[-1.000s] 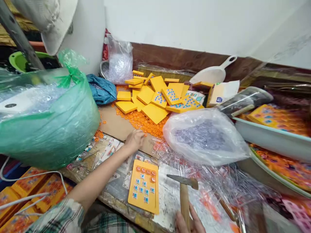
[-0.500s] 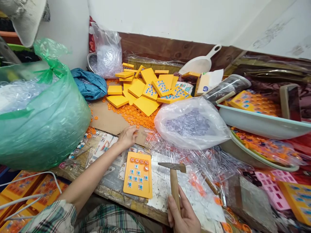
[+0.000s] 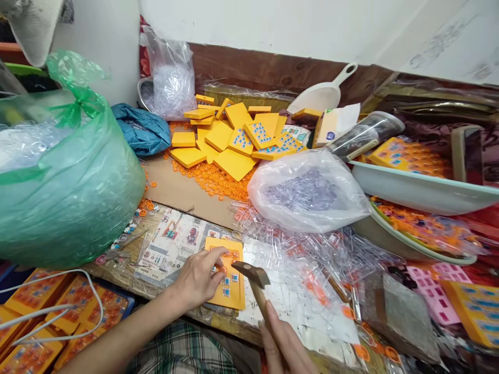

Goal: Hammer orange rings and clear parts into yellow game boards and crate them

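Note:
A yellow plastic board (image 3: 230,291) with small blue and orange pieces lies flat near the front edge of the worktable (image 3: 273,317). My left hand (image 3: 200,278) rests on the board's left side, fingertips pinched at an orange piece on it. My right hand (image 3: 286,345) grips the wooden handle of a small hammer (image 3: 249,275), whose metal head hovers just above the board's right part. A heap of orange rings (image 3: 212,182) and a stack of yellow boards (image 3: 230,137) lie farther back.
A big green bag (image 3: 66,171) of clear parts fills the left. A clear bag (image 3: 307,192) sits at centre right, with loose clear pieces below it. Basins (image 3: 421,195) with filled boards stand at right. A white scoop (image 3: 323,96) and a blue bag (image 3: 142,130) lie at the back.
My left hand came back from the orange rings to the yellow board. The hammer head swung left over the board.

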The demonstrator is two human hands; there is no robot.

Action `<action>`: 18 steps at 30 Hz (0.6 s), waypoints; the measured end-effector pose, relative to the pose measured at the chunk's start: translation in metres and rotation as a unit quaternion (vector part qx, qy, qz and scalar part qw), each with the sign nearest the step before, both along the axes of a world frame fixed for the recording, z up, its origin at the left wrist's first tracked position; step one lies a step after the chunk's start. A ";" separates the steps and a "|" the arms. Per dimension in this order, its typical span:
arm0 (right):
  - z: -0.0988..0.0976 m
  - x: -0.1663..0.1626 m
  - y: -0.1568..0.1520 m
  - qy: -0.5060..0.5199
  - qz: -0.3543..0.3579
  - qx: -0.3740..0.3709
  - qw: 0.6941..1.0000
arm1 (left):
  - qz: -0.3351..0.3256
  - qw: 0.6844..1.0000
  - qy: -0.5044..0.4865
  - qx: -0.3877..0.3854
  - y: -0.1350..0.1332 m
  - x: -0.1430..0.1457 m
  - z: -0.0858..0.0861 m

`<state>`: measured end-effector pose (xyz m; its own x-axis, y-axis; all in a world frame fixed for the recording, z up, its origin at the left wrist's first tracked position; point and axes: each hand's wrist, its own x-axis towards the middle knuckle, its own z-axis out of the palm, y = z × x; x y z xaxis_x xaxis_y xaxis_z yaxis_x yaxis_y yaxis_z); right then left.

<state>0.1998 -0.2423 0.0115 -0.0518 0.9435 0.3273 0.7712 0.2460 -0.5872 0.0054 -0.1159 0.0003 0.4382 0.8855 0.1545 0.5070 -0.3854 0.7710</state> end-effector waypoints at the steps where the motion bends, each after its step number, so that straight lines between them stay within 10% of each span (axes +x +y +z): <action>1: 0.002 -0.002 0.002 -0.014 0.010 -0.011 1.000 | 0.008 1.000 0.004 -0.011 0.000 0.000 0.001; 11: -0.001 -0.001 0.004 0.084 -0.079 -0.017 0.993 | 0.032 0.997 -0.048 -0.046 0.018 -0.010 0.004; 18: -0.017 -0.011 0.011 0.403 -0.292 -0.167 0.851 | 0.158 0.981 0.032 0.106 0.135 0.001 0.006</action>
